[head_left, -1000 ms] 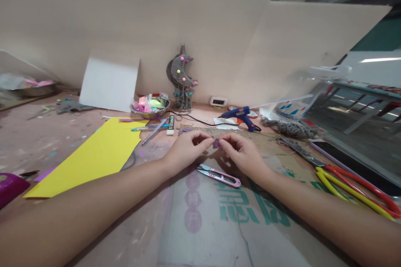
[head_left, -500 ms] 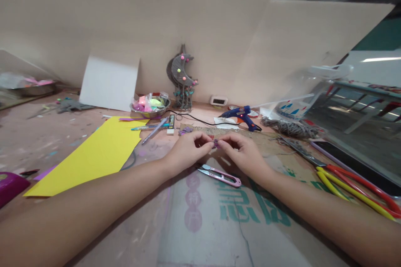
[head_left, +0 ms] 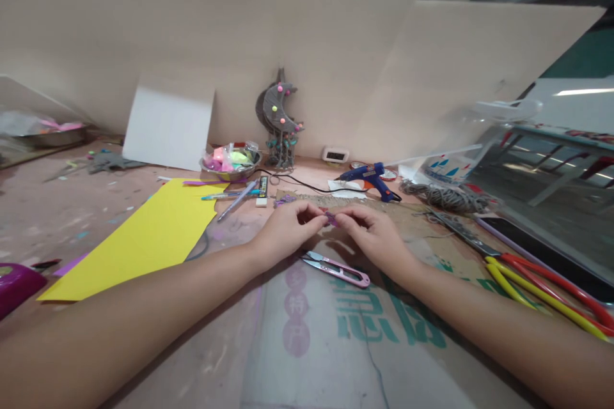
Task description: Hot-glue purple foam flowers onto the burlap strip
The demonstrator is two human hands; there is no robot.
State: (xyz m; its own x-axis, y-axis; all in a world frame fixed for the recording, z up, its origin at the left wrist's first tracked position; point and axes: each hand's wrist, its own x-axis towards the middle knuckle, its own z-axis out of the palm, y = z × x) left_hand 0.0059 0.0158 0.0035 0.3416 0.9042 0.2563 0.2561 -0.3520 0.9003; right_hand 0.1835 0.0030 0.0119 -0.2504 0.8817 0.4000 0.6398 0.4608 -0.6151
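Note:
A small purple piece [head_left: 330, 220] is pinched between the fingertips of both hands; its exact kind is too small to make out. My left hand [head_left: 292, 228] closes thumb and forefinger on its left side. From the right, my right hand [head_left: 371, 234] grips it the same way. Just below the hands, pink-handled thread snips [head_left: 338, 270] lie on a printed cardboard sheet [head_left: 307, 370]. More small purple pieces [head_left: 285, 200] rest behind my left hand.
Behind are a blue glue gun [head_left: 367, 176], grey yarn [head_left: 444, 197] and a decorated grey moon [head_left: 281, 108]. Large scissors [head_left: 542, 275] and a phone [head_left: 542, 249] lie right. Yellow paper [head_left: 139, 236], pens [head_left: 237, 200] and a bowl of clay packets [head_left: 230, 163] are left.
My right hand's fingertips have shifted very slightly to the right, and a little more of the purple piece shows between the hands. Everything else stays in place.

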